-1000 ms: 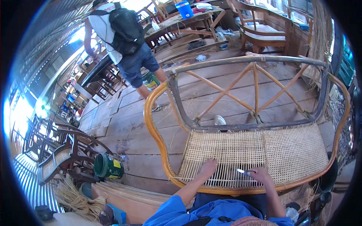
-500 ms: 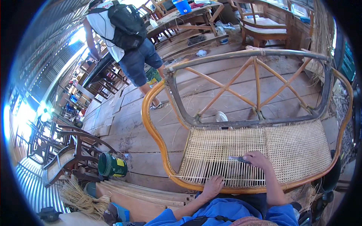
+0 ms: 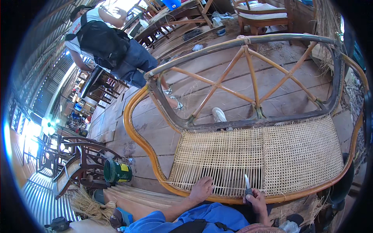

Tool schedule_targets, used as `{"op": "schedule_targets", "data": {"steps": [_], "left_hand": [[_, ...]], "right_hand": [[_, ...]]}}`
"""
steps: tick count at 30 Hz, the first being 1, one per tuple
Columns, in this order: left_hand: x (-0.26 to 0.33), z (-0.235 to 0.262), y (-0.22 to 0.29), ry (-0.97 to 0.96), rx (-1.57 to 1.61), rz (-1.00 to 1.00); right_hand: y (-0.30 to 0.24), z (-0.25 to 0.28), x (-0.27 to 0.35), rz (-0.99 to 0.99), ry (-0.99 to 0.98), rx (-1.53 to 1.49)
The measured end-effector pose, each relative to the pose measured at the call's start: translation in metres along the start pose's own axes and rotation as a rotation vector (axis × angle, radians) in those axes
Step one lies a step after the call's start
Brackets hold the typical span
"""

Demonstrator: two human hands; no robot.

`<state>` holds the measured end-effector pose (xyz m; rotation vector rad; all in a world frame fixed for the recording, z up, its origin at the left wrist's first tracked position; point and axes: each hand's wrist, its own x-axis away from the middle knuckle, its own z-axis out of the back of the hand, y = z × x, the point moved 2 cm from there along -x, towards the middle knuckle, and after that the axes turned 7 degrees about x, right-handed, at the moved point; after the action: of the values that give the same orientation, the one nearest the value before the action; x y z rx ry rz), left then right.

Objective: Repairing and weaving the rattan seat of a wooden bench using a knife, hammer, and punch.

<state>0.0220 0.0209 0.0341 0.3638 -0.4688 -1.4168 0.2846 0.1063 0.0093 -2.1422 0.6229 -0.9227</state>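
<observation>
Before me stands a rattan bench frame point(image 3: 136, 131) with a pale cane seat. Its right half is a finished-looking open mesh point(image 3: 301, 155); the front of the left half shows long loose-spaced cane strands point(image 3: 229, 176) with few crossing ones. My right hand point(image 3: 256, 199) is closed around the dark handle of a knife point(image 3: 247, 182), blade pointing up and away, at the seat's front edge. My left hand point(image 3: 202, 190) lies on the strands near the front rim, fingers bent and pressed together; whether they pinch a strand is hidden.
A person with a black backpack point(image 3: 103, 43) stands beyond the bench at the left. A green bucket point(image 3: 116, 171), a bundle of cane point(image 3: 89, 206) and dark wooden chair frames point(image 3: 79, 163) are to my left. Wooden planks point(image 3: 143, 200) lie by my left arm; a cushioned chair point(image 3: 264, 19) stands behind.
My right hand has drawn back toward the front rim, and the knife has turned from pointing left to pointing up. The left hand stays by the strands. The person behind has raised an arm.
</observation>
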Motion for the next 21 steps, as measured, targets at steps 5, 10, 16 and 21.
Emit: {"op": "schedule_targets", "data": {"steps": [5,10,16,21], "left_hand": [[-0.068,-0.02,-0.008,0.017,-0.145,-0.026],[-0.107,-0.045,-0.02,-0.044,-0.15,0.049],[-0.102,-0.053,-0.025,0.041,-0.164,0.055],[-0.1,-0.063,-0.035,0.13,-0.131,-0.012]], "right_hand": [[0.002,-0.002,-0.013,-0.127,0.165,0.092],[0.001,-0.008,-0.018,-0.042,0.083,0.095],[0.003,-0.021,-0.019,0.025,0.094,0.15],[0.003,-0.037,-0.008,0.046,0.299,0.165]]}}
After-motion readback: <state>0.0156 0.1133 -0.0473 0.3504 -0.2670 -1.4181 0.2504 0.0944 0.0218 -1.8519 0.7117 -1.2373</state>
